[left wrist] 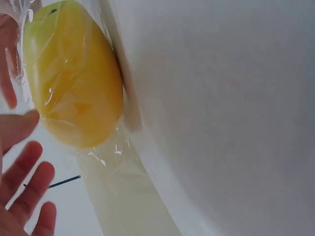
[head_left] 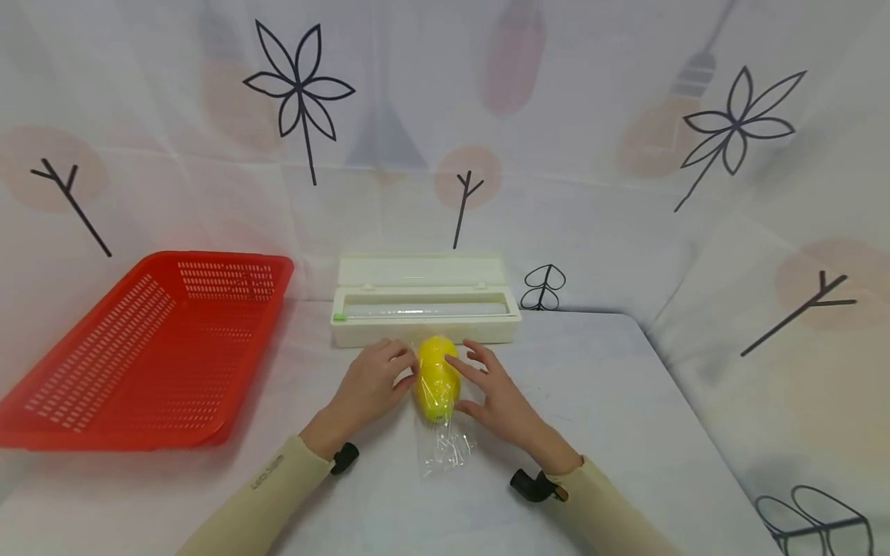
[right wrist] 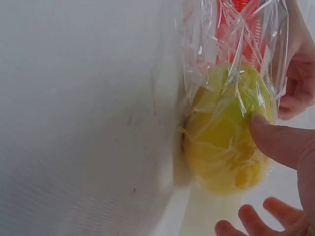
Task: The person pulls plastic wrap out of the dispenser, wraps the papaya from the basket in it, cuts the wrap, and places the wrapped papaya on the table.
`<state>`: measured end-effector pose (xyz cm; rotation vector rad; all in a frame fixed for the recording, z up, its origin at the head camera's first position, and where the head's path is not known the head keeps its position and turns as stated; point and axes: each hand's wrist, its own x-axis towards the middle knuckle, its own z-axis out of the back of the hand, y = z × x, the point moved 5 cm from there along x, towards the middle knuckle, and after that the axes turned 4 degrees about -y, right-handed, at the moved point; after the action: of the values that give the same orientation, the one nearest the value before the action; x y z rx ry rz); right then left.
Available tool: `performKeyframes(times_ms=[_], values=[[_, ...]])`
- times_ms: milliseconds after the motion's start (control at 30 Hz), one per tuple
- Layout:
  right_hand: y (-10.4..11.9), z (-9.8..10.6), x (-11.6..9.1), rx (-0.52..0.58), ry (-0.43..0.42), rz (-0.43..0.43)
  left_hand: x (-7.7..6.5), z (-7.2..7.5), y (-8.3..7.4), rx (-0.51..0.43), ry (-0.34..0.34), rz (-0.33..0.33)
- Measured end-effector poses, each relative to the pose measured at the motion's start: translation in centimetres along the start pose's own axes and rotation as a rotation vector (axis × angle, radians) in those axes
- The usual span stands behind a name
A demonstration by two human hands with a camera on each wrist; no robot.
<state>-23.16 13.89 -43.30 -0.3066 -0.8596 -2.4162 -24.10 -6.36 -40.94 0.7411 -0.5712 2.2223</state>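
Note:
A yellow mango [head_left: 436, 374] with a greenish end lies on the white table, wrapped in clear, wrinkled plastic film [head_left: 445, 455]. A loose tail of the film trails toward me from its near end. My left hand [head_left: 378, 378] is at the fruit's left side; in the left wrist view its thumb [left wrist: 24, 123] touches the wrapped surface while the other fingers are apart from it. On the opposite side is my right hand [head_left: 497, 390]. Its thumb [right wrist: 266, 130] rests on the film over the mango in the right wrist view, its other fingers spread loosely.
Just behind the mango stands a long white box [head_left: 424, 334] with its lid raised, a roll [head_left: 427, 310] inside and a green piece [head_left: 339, 316] at its left end. A red plastic basket [head_left: 274, 309] is at the left. Patterned cloth [head_left: 591, 232] hangs behind and at the right.

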Motion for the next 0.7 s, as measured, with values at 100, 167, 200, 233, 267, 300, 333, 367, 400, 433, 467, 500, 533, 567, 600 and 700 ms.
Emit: performKeyframes(times_ms=[100,167,200,233,267,300,333,367,400,433,467,500,533,567,600,700], values=[[0.2,-0.1,0.1,-0.014,0.029,0.067,-0.3,0.3,-0.5,-0.079,0.054,-0.075],[0.2,-0.1,0.1,-0.017,0.045,0.067,-0.6,0.4,-1.1,-0.138,0.101,-0.149],[0.2,-0.1,0.1,-0.017,0.053,0.057,-0.8,0.4,-1.4,-0.158,0.127,-0.194],[0.2,-0.1,0.1,-0.015,0.06,0.045,-1.0,0.3,-1.9,-0.166,0.161,-0.239],[0.2,-0.1,0.1,-0.015,0.064,0.035,-1.1,0.1,-2.3,-0.175,0.196,-0.282],[0.2,0.0,0.1,-0.014,0.067,0.026,-1.3,-0.1,-2.7,-0.175,0.23,-0.32],[0.2,0.1,0.1,-0.013,0.067,0.019,-1.5,-0.3,-3.2,-0.164,0.26,-0.354],[0.2,0.1,0.2,-0.013,0.066,0.011,-1.6,-0.6,-3.5,-0.151,0.286,-0.38],[0.2,0.2,0.2,-0.011,0.063,0.006,-1.7,-0.8,-3.9,-0.134,0.307,-0.4],[0.2,0.3,0.2,-0.009,0.06,0.001,-1.7,-1.0,-4.2,-0.117,0.324,-0.407],[0.2,0.3,0.3,-0.007,0.057,-0.003,-1.7,-1.2,-4.4,-0.109,0.329,-0.408],[0.1,0.3,0.3,-0.004,0.055,-0.007,-1.7,-1.3,-4.5,-0.095,0.327,-0.409],[0.1,0.3,0.3,0.002,0.055,-0.011,-1.7,-1.4,-4.6,-0.077,0.321,-0.409],[0.0,0.3,0.3,0.006,0.055,-0.011,-1.7,-1.5,-4.7,-0.065,0.309,-0.408],[-0.1,0.2,0.3,0.01,0.055,-0.009,-1.7,-1.5,-4.8,-0.053,0.292,-0.405],[-0.2,0.1,0.2,0.023,0.057,-0.004,-1.4,-1.5,-4.9,-0.028,0.218,-0.409]])
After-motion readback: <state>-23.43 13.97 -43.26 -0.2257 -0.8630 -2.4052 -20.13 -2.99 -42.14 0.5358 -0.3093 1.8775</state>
